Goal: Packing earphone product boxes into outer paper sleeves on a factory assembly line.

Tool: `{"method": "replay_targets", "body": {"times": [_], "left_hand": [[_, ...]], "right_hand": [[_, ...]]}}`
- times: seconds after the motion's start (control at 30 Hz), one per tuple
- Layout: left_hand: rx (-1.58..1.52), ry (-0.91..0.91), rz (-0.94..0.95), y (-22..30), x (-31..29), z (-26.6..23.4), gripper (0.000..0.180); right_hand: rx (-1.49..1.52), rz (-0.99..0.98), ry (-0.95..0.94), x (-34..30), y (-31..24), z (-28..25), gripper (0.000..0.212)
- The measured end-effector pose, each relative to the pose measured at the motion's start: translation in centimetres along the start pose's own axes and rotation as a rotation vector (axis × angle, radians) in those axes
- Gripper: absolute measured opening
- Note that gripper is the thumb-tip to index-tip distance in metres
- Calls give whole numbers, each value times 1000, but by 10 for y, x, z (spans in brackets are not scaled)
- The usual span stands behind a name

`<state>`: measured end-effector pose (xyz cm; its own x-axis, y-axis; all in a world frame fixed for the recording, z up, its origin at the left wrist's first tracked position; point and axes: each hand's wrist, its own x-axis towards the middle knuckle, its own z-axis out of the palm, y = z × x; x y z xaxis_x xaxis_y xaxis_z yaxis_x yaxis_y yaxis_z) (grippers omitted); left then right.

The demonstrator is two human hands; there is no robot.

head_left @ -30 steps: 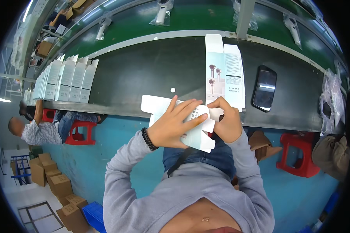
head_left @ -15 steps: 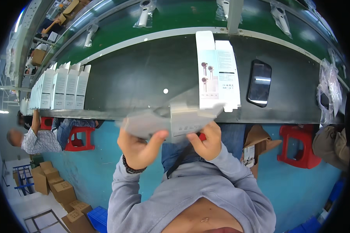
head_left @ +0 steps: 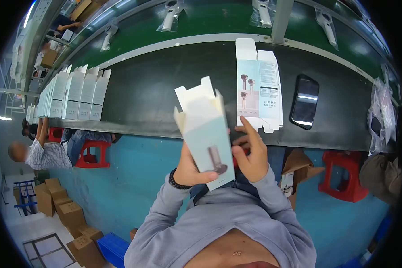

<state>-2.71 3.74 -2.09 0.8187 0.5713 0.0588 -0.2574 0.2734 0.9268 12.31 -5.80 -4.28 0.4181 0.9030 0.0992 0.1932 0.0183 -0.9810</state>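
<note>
A pale blue and white cardboard box (head_left: 205,134), printed with a dark gadget, is tilted in front of me with its top flaps standing open. Around its lower left side wraps my left hand (head_left: 188,170), the thumb across the front. My right hand (head_left: 254,158) is beside the box's right side, fingers apart and holding nothing that I can see. Its raised fingertip comes close to the lower edge of some flattened cartons (head_left: 270,82) lying on the dark bench. Whether the right thumb touches the box, I cannot tell.
A black phone (head_left: 305,102) lies right of the flattened cartons on the workbench (head_left: 152,85). Several erected boxes (head_left: 78,96) stand in a row at the left. Crumpled plastic bags (head_left: 382,111) sit at the right end. Bagged white devices (head_left: 169,17) line the back shelf.
The blurred carton between both hands is now an opened-out box, upright and tilted, in the left hand. The right hand has let go and spread its fingers toward the flattened cartons.
</note>
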Motion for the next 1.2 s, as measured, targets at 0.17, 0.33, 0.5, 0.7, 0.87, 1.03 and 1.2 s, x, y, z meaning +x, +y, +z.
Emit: {"method": "replay_targets", "body": {"times": [0.17,0.33,0.5,0.7,0.87,1.03,1.2], "left_hand": [[729,223,130,0,-6,20,112],[1132,-93,517,-1,-8,18,111],[953,-192,538,12,3,6,91],[835,-142,544,1,13,13,53],[527,101,767,-19,15,22,52],[663,-5,775,-11,13,11,66],[901,-14,845,5,14,10,112]], "right_hand": [[591,-224,-74,-11,-4,16,113],[652,12,-105,-9,4,19,106],[285,-262,-7,-12,11,14,90],[408,-394,94,-13,5,28,71],[644,-355,167,-13,2,37,53],[210,-407,132,-9,0,22,21],[325,-121,-85,-8,-13,17,16]]}}
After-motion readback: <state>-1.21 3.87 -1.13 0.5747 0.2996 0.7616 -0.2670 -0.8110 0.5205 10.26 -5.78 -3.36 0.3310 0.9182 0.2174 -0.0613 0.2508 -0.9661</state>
